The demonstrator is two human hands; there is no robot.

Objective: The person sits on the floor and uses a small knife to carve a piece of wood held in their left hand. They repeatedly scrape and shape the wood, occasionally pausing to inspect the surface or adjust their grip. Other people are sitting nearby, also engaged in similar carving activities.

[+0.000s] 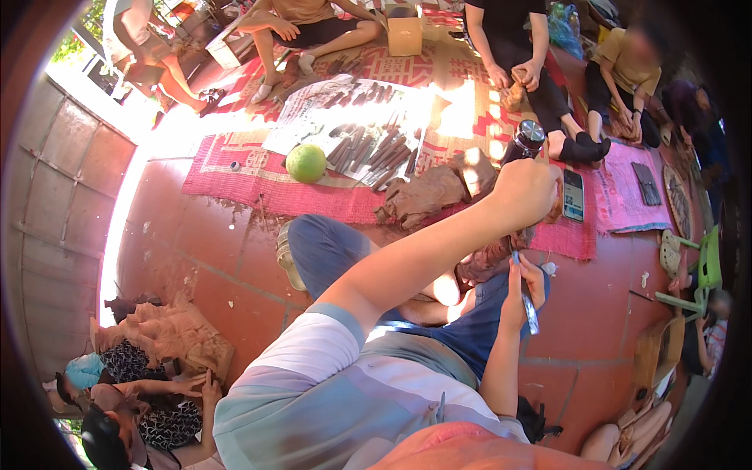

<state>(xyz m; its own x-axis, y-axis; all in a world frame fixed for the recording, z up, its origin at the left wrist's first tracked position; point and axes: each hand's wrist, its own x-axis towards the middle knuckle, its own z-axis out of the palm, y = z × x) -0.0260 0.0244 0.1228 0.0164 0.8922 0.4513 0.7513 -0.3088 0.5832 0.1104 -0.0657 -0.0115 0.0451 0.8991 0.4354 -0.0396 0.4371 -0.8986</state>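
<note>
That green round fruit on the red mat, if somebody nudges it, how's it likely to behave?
The green fruit looks nearly spherical, so it would probably roll. The woven mat under it may slow it. It seems large and solid, so likely heavy, and its smooth skin may be slippery.

this was an open-air craft workshop, set on the floor of a courtyard. the ground was made of red floor tiles (227,290), and strong sunlight fell on the far left part. a woven red mat (258,184) lay in the middle, and on it were many carving tools (372,145) in rows, next to a sheet of paper (313,106). a rough brown carved piece (423,196) rested on the mat. several people sat on the ground around it, far and near left, each busy with a small work.
</note>
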